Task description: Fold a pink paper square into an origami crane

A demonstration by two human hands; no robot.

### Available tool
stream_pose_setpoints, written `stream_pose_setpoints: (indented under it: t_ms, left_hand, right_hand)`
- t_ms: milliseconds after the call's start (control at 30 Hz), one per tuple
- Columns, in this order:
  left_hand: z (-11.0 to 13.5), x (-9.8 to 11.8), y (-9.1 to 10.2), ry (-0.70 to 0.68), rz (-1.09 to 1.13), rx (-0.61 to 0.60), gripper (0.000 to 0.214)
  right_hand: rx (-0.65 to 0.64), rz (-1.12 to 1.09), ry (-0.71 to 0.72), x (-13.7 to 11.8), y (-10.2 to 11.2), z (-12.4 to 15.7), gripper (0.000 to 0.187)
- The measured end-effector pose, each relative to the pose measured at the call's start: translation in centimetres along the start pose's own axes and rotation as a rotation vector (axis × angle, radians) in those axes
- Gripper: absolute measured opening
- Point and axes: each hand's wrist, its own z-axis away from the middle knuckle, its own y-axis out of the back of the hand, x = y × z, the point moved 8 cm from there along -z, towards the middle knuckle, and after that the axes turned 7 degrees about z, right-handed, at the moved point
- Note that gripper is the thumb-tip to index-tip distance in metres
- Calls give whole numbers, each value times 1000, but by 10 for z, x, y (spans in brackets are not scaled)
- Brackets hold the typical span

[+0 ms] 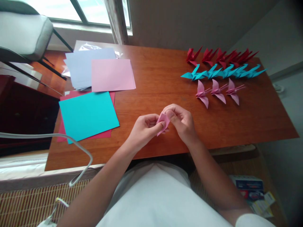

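Note:
A small folded piece of pink paper (163, 119) is held up over the front part of the wooden table, between both hands. My left hand (147, 129) grips its lower left side, thumb pressed across the front. At its upper right edge, my right hand (181, 121) pinches the paper between thumb and fingers. Part of the folded shape is hidden behind the fingers. To the right of the hands stand three pink paper cranes (216, 90). Behind them run a row of several blue paper cranes (222, 72) and a row of several red paper cranes (220, 56).
On the left of the table (151, 75) lie blue sheets (88, 115) over red sheets (62, 129), with pink sheets (112, 75) and pale blue-grey sheets (78, 67) behind. A white cable (82, 148) arches past the left front corner. A chair (28, 34) stands beyond.

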Motion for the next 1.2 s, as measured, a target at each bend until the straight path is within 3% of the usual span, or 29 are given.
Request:
stream_pose_setpoints:
  t_ms: [100, 233, 433, 467, 600, 767, 1200]
  left_hand:
    - [0, -1, 0, 3, 17, 1, 25]
    - [-1, -1, 1, -22, 62, 14, 24]
    - [0, 2, 10, -79, 58, 89, 26]
    - [0, 3, 10, -84, 49, 87, 26]
    - [-1, 3, 5, -55, 17, 44, 24]
    - [-2, 4, 8, -53, 35, 44, 24]
    - [-1, 3, 9, -49, 80, -1, 29]
  right_hand:
    - [-30, 55, 12, 0, 5, 1, 24]
    - [68, 55, 79, -7, 13, 3, 24]
    - [39, -20, 5, 7, 11, 6, 14]
    - [27, -13, 22, 7, 12, 7, 11]
    - [-77, 105, 167, -5, 16, 11, 39]
    - [-81, 339, 346, -24, 23, 11, 30]
    - [-46, 473, 398, -31, 26, 15, 32]
